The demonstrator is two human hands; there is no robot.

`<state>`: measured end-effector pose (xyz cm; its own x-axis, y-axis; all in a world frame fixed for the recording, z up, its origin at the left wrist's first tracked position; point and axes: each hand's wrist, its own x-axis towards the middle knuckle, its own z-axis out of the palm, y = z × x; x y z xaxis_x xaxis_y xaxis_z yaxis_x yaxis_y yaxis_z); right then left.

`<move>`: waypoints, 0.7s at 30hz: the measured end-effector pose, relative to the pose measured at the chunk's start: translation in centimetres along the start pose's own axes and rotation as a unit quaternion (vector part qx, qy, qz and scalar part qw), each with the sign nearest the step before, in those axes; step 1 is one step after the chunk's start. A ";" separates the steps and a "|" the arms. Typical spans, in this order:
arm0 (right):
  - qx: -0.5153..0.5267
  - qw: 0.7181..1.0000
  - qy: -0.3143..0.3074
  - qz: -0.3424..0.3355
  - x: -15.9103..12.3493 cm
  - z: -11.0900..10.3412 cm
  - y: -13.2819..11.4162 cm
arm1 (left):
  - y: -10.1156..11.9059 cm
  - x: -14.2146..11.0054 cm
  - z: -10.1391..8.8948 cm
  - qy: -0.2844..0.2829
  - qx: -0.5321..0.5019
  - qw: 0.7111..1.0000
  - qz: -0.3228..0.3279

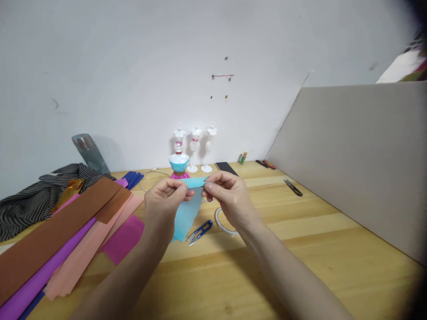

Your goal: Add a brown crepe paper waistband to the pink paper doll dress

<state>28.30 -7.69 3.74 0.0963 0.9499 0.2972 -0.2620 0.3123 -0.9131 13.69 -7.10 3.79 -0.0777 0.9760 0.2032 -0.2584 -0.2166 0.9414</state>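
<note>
Between my two hands, above the table, a light blue strip of crepe paper is stretched. My left hand pinches its left end between thumb and fingers. At the right end, my right hand grips it the same way. A larger light blue piece shows below the strip; whether the two are joined I cannot tell. Blue thread snips lie on the table just below my hands. Partly behind my right wrist is a roll of white tape. A small mannequin in a blue and pink paper dress stands behind my left hand.
Folded brown crepe paper, with purple, peach and magenta sheets, covers the table's left side. Behind stand white mini mannequins and a leaning bottle. A black flat object, a green battery-like cylinder and dark snips lie rightward, beside a grey panel.
</note>
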 end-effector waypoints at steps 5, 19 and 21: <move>0.001 1.000 0.005 0.001 0.1 0.0 0.2 | 0.2 0.0 0.3 0.017 -0.016 1.000 -0.003; -0.045 0.998 0.049 -0.023 0.4 0.0 0.6 | -0.6 0.7 0.1 0.016 -0.002 0.999 0.043; -0.054 0.997 0.048 -0.030 0.4 0.0 0.6 | -0.9 0.8 -0.1 0.015 0.015 0.997 0.068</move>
<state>28.21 -7.13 3.34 0.2013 0.9223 0.3297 -0.1491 0.3616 -0.9204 13.76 -6.16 3.07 -0.1382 0.9364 0.3226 -0.2148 -0.3463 0.9132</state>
